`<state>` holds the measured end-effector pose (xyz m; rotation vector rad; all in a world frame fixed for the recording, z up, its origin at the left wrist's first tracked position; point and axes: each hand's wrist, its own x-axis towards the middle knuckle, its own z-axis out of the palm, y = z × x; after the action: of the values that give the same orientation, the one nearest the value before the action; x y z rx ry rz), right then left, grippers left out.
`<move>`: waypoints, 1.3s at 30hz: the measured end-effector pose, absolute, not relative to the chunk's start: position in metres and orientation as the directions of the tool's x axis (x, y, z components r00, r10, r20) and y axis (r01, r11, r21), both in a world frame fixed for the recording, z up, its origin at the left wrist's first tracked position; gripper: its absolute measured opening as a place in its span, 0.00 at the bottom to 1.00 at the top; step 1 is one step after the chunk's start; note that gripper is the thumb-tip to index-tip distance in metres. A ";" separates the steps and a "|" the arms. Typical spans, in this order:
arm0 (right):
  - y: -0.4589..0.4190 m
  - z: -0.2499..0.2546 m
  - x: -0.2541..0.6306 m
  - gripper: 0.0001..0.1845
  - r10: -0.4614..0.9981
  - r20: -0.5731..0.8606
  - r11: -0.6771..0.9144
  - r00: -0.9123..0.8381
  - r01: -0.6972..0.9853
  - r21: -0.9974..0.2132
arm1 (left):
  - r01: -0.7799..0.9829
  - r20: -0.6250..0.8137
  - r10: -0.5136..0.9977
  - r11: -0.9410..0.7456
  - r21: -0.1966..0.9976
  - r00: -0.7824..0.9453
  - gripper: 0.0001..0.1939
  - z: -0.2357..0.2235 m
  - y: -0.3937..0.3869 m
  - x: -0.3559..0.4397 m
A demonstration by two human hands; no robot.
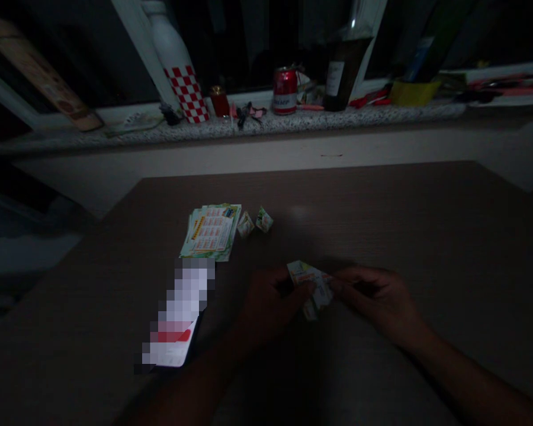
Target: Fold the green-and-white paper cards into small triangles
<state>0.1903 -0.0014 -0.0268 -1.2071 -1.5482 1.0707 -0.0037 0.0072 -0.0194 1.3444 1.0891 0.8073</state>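
Between my two hands is a folded piece of printed paper (316, 284), pale with green and red print, held just above the dark table. My left hand (270, 299) pinches its left side, thumb on top. My right hand (377, 296) grips its right edge between thumb and fingers. Farther off lie two small folded paper pieces (263, 219), side by side. Left of them rests a stack of printed paper sheets (211, 231) with similar green and red print. The light is dim, so the finer folds cannot be made out.
A lit phone (173, 349), partly blurred out, lies on the table (382, 213) left of my hands. Behind the table, a granite windowsill (146, 135) bears a white bottle with red checks (184, 83), a red can (285, 92), a dark container (344, 77) and a yellow holder (413, 93).
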 end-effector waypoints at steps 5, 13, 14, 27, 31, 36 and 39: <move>-0.004 -0.025 0.188 0.05 0.974 0.209 0.227 -0.091 0.301 -0.926 | 0.240 -0.126 0.940 0.049 0.970 0.316 0.10 -0.019 0.007 -0.003; -0.007 -0.020 0.188 0.04 0.912 0.375 0.410 -0.167 0.424 -0.808 | 0.374 -0.062 0.959 -0.048 0.926 0.275 0.10 -0.022 0.007 -0.005; -0.007 -0.020 0.188 0.04 0.910 0.376 0.413 -0.173 0.420 -0.808 | 0.379 -0.050 0.964 -0.056 0.924 0.263 0.09 -0.022 0.007 -0.005; -0.004 -0.031 0.185 0.09 0.996 0.059 0.069 -0.071 0.154 -0.986 | 0.176 -0.136 0.979 0.108 0.978 0.154 0.09 -0.021 0.010 -0.004; -0.003 -0.031 0.185 0.06 0.997 0.057 0.065 -0.048 0.178 -0.982 | 0.221 -0.142 0.976 0.104 0.970 0.164 0.09 -0.019 0.010 -0.006; -0.002 -0.032 0.186 0.04 0.982 0.188 0.189 -0.030 0.287 -0.939 | 0.458 -0.006 0.965 -0.118 0.881 0.260 0.10 -0.017 0.008 -0.008; -0.001 -0.033 0.187 0.05 0.950 0.283 0.311 -0.131 0.340 -0.888 | 0.509 0.101 0.945 -0.255 0.822 0.310 0.10 -0.016 0.008 -0.008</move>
<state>0.1868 -0.0015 -0.0330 -1.1856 -1.6598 0.8342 -0.0084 0.0076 -0.0162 1.8861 1.2904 0.8024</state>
